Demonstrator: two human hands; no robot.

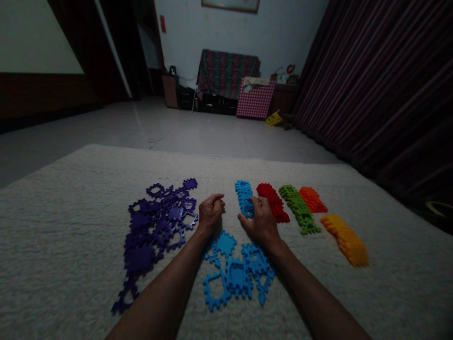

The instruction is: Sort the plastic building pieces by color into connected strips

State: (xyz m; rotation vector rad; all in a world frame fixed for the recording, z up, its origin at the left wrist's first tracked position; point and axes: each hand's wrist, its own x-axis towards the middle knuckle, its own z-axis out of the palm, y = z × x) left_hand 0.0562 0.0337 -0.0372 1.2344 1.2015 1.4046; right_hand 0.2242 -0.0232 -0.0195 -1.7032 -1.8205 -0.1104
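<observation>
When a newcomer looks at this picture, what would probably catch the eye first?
Probably the bright red row, green row, orange row and yellow-orange row of interlocking tiles, beyond or to the right of the right hand. Next comes the wide purple heap, left of the left hand. Loose light-blue tiles lie nearer the viewer than both hands.

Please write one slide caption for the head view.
Right hand at a blue row, left hand beside loose purple pieces.
</observation>
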